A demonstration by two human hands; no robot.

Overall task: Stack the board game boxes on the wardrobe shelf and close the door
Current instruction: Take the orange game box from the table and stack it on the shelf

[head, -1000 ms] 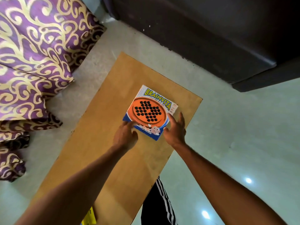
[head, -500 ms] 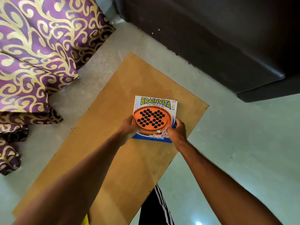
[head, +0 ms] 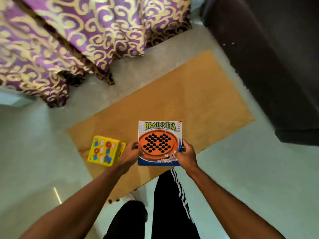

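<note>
I hold the Brainvita box [head: 159, 133], blue with an orange peg board picture, flat and face up in front of me above the brown board [head: 198, 104]. My left hand [head: 130, 155] grips its left edge and my right hand [head: 187, 155] grips its lower right corner. A yellow game box [head: 103, 150] with coloured shapes lies on the board's near left corner, just left of my left hand. No wardrobe shelf is in view.
The brown board lies on the pale tiled floor [head: 250, 178]. A purple and gold patterned cloth [head: 77, 31] hangs at the top left. A dark piece of furniture [head: 276, 66] fills the top right. My legs in black striped trousers [head: 172, 204] stand below the box.
The Brainvita box has come up off the board, held in both hands and drawn closer to me. The view swung left and back, bringing the yellow box into sight.
</note>
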